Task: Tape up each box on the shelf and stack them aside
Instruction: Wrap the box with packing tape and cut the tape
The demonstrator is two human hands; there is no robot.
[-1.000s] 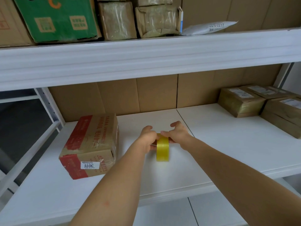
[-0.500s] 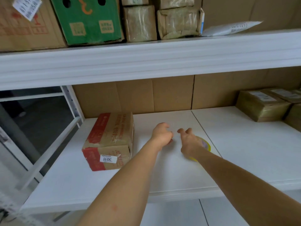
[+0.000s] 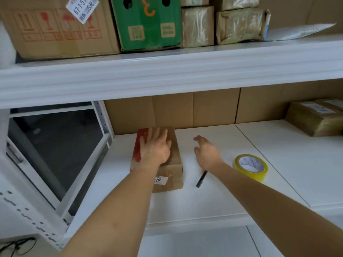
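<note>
A brown cardboard box with red edges and a white label lies on the white shelf. My left hand lies flat on the box's top with fingers spread. To the right of the box my right hand hovers over the shelf with fingers loosely extended, holding nothing. A yellow tape roll lies flat on the shelf to the right of my right forearm. A thin dark pen-like tool lies between the box and the roll.
Taped brown boxes sit at the shelf's far right. The upper shelf carries a green box, a large brown carton and wrapped parcels. Cardboard lines the back wall. An open metal frame stands at left.
Both hands let go of the tape roll, which now lies flat on the shelf. My left hand moved left onto the box; my right hand moved toward it. The view shifted left.
</note>
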